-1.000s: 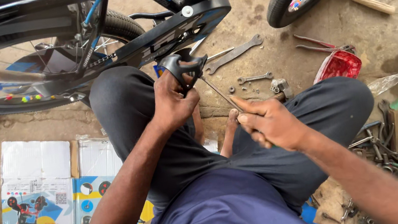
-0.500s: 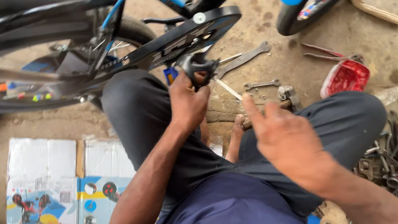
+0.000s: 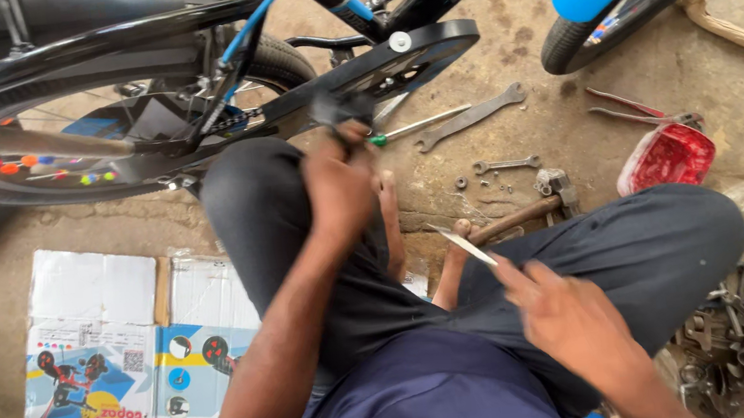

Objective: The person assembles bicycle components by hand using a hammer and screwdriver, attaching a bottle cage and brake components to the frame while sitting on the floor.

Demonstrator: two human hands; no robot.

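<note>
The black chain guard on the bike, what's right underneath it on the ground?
Below the black chain guard lie a flat grey wrench and a green-tipped tool on the concrete. The left hand grips a black part at the guard's lower edge, covering whatever sits behind it.

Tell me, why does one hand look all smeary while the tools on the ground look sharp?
In the head view, the right hand and its thin metal tool are motion-blurred; the flat grey double-ended spanner on the concrete is crisp; soft daylight, no hard shadows.
</note>
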